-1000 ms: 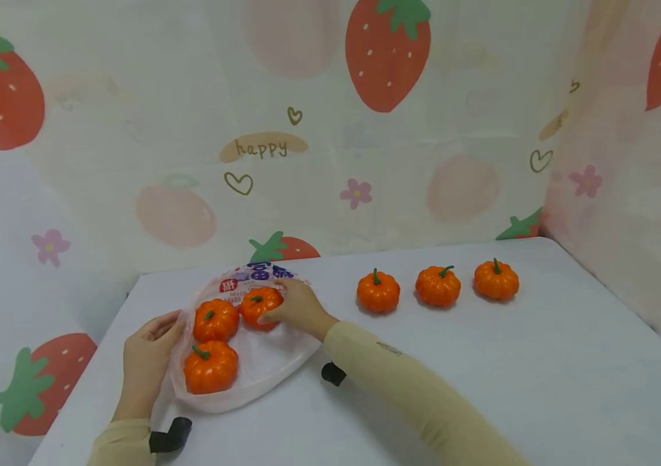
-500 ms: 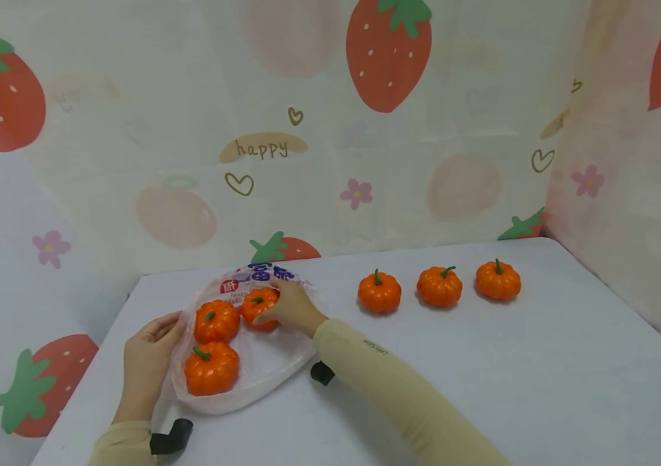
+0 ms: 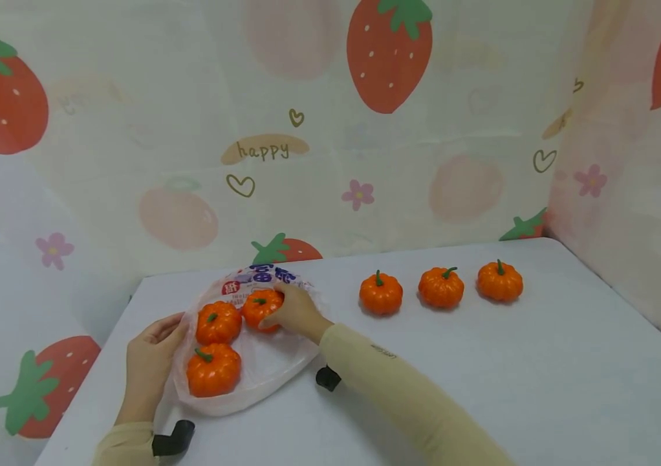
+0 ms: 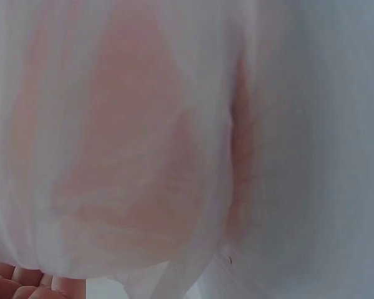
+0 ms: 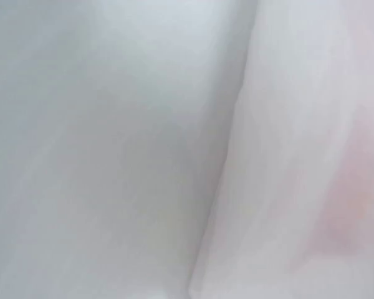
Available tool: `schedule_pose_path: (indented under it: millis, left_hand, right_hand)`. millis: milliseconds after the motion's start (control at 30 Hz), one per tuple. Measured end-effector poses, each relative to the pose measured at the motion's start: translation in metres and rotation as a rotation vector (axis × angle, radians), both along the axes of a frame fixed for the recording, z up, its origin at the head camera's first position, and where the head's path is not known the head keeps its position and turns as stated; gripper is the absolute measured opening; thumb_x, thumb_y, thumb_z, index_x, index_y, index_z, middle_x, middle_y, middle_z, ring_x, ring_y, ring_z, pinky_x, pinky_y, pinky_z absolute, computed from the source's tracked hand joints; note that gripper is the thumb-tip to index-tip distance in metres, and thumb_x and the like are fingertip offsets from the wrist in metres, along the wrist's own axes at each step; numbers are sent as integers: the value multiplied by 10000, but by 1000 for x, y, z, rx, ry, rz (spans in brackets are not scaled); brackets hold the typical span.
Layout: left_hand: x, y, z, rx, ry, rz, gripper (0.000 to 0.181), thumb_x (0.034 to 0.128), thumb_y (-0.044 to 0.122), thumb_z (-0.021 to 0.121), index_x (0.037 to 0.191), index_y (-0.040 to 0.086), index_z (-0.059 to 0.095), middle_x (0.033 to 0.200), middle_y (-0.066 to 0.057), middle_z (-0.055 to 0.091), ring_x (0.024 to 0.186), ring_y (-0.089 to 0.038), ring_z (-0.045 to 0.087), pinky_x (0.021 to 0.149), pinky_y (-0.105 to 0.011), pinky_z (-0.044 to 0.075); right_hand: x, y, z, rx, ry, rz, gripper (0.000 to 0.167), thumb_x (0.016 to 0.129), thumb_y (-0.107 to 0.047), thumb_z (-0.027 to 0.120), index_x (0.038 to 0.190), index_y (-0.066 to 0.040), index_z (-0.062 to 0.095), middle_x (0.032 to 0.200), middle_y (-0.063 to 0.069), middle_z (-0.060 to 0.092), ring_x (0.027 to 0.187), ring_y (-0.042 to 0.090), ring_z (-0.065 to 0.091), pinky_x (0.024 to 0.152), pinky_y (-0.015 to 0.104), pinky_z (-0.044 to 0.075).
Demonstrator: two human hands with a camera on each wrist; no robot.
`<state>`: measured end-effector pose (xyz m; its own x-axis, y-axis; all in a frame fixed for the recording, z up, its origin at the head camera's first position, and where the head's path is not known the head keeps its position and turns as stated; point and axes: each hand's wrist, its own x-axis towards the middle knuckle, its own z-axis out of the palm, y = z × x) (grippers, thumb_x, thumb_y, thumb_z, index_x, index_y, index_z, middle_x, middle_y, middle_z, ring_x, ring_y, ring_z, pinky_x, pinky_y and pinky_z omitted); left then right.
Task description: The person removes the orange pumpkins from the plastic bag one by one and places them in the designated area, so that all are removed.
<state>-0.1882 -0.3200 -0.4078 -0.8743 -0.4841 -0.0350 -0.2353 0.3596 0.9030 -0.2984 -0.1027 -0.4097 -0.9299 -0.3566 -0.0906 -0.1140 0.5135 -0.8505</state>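
Observation:
A translucent white plastic bag (image 3: 275, 362) with purple and red print lies spread on the white table, two small orange pumpkins, a rear one (image 3: 218, 323) and a front one (image 3: 214, 370), along its left side. With curled fingers, my left hand (image 3: 150, 356) pinches the bag's left edge. My right hand (image 3: 298, 313) reaches into the bag from the right and grips a third pumpkin (image 3: 257, 308), thumb in front and fingers behind. In the left wrist view, bag film (image 4: 131, 156) hides most of the hand; blurred film (image 5: 287, 156) fills the right wrist view.
Three more pumpkins stand in a row at the back right: a near one (image 3: 380, 294), a middle one (image 3: 441, 288) and a far one (image 3: 500, 281). Strawberry-print cloth (image 3: 389, 149) hangs behind the white table (image 3: 482, 375) and along its sides.
The right hand has shifted only slightly, keeping its grip on the pumpkin in the bag. Bag, left hand and the other pumpkins look the same apart from a slight camera drift.

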Motion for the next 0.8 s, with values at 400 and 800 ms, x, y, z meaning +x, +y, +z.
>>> schedule_pose_path:
  millis: [400,800]
  left_hand:
    - [1,-1,2,-27,13,7,542,983,503,542,1400,159,574,1407,-95,606,1238,-138,557,940,-74,461]
    - [1,0,1,3,-3,9,572,970,535,543,1414,175,560,1434,-89,583,1207,-80,560,941,-88,461]
  right_hand:
    - [26,34,22,-3,65,65,794,778,-225,860,1474,-149,486,1502,56,515,1366,273,488,1119,425,464]
    - [54,92,33,-31,48,69,792,747,-208,881,1444,-115,518,1488,93,520,1351,321,504,1069,466,502]
